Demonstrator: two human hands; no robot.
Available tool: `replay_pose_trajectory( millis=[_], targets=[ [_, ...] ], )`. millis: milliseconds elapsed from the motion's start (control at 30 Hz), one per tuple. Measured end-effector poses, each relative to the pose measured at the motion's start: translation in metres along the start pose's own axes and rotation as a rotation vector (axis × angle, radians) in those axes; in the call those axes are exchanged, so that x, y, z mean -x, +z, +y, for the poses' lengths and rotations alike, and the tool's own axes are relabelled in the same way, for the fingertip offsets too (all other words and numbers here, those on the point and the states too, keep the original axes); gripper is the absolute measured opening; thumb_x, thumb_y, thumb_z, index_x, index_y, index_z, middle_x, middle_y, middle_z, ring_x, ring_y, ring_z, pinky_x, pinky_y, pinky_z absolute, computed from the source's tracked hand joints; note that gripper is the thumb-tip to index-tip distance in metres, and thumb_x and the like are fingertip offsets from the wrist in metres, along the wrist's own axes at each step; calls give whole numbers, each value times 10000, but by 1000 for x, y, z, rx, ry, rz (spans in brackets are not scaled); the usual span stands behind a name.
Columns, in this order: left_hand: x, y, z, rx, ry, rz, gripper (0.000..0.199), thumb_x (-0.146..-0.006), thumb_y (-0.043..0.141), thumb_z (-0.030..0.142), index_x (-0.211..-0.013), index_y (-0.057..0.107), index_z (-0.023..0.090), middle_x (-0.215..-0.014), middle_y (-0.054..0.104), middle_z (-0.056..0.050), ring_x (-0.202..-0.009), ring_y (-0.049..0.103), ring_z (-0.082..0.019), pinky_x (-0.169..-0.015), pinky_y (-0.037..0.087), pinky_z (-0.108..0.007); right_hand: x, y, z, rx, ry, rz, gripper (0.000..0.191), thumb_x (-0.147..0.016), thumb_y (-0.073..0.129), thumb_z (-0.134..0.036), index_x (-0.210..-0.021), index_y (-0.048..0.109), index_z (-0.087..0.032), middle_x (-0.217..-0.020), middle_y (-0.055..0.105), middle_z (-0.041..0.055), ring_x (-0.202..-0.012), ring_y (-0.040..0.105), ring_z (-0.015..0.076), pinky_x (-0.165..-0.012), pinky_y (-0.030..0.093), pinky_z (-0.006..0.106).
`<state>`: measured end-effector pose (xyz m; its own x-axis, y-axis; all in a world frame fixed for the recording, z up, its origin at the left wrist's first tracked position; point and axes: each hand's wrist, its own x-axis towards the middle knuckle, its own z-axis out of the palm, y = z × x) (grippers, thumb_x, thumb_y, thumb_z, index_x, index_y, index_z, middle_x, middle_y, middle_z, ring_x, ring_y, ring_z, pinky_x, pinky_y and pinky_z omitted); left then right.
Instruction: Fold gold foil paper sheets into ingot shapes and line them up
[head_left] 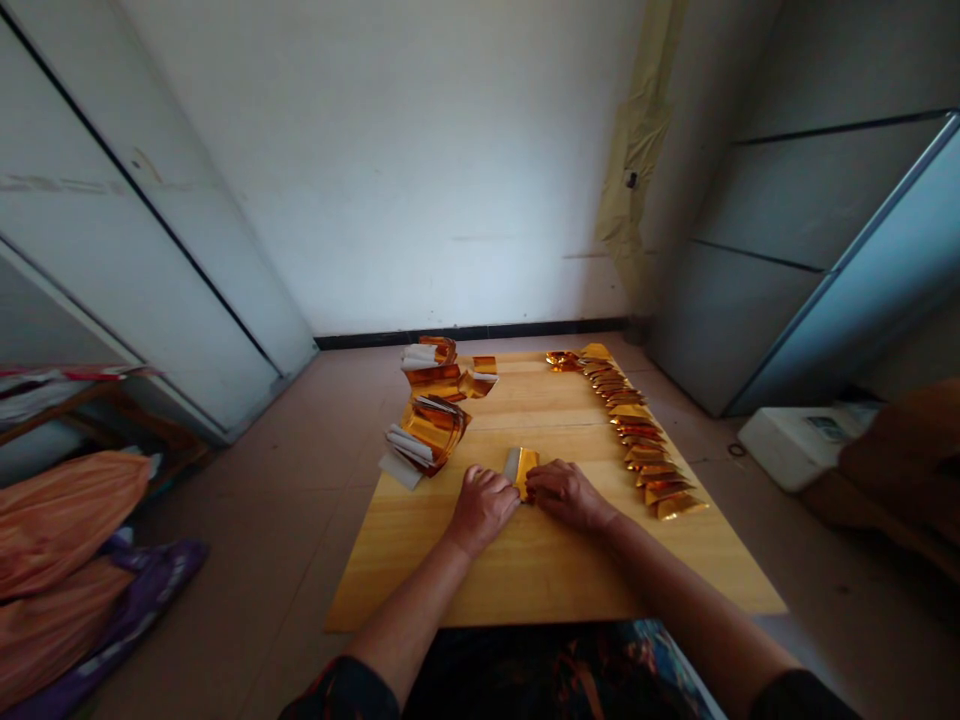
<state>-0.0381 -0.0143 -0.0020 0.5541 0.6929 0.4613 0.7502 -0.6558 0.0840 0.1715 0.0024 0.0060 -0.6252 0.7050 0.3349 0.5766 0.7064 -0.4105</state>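
Note:
Between my two hands lies a piece of gold foil paper (527, 462) on the wooden board, its left part showing a pale grey-white side. My left hand (486, 508) has its fingers curled at the paper's lower left edge. On the right edge, the bent fingers of my right hand (570, 494) press against the same sheet. My fingertips partly cover its lower end, so any fold there is hidden. Stacks of gold foil paper (435, 428) with pale backs rest at the board's left side. A long row of folded gold foil pieces (634, 425) runs down the right side.
The wooden board (465, 580) stands before a white wall (420, 180). Orange and purple bags (67, 560) are on the left, near a cabinet (150, 200). A refrigerator-like appliance (810, 230) and a white box (784, 445) stand on the right.

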Motion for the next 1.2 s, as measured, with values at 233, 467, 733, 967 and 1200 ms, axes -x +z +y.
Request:
replay_pose_trajectory(
  millis=[233, 467, 733, 967, 1200],
  targets=[
    [0, 0, 1, -8, -29, 35, 238, -907, 481, 259, -735, 644, 239, -699, 609, 15, -769, 521, -133, -916, 276, -384, -3, -1, -2, 76, 9, -41, 225, -913, 472, -291, -1014, 672, -269, -1099, 647, 54, -919, 553, 173, -776, 375, 296],
    [0, 0, 1, 0, -48, 36, 203, -890, 510, 232, -741, 648, 235, -700, 616, 16, -758, 525, -128, -933, 281, -390, 1, 0, -3, 206, -13, -79, 256, -938, 429, -334, -1023, 668, -289, -1116, 635, 50, -909, 530, 174, -770, 354, 301],
    [-1, 0, 2, 5, -74, 50, 211, -884, 509, 222, -713, 631, 219, -695, 630, 17, -747, 533, -129, -968, 276, -421, 3, -3, -7, 271, -40, -101, 257, -925, 456, -330, -1115, 626, -303, -1163, 606, 55, -941, 507, 184, -775, 338, 307],
    [6, -6, 5, 82, -86, 14, 160, -874, 498, 210, -861, 653, 249, -867, 683, -2, -848, 573, -148, -1034, 217, -493, -2, 3, -4, 165, 1, -41, 199, -913, 493, -317, -952, 683, -271, -1053, 645, 50, -892, 523, 169, -748, 342, 291],
    [17, -18, 1, 134, -34, -89, 258, -818, 511, 141, -971, 652, 293, -1109, 661, -11, -1026, 559, -171, -1070, 160, -525, -12, 9, -9, 97, 136, -27, 162, -886, 523, -274, -835, 668, -222, -941, 645, 40, -880, 526, 168, -759, 347, 286]
  ],
)
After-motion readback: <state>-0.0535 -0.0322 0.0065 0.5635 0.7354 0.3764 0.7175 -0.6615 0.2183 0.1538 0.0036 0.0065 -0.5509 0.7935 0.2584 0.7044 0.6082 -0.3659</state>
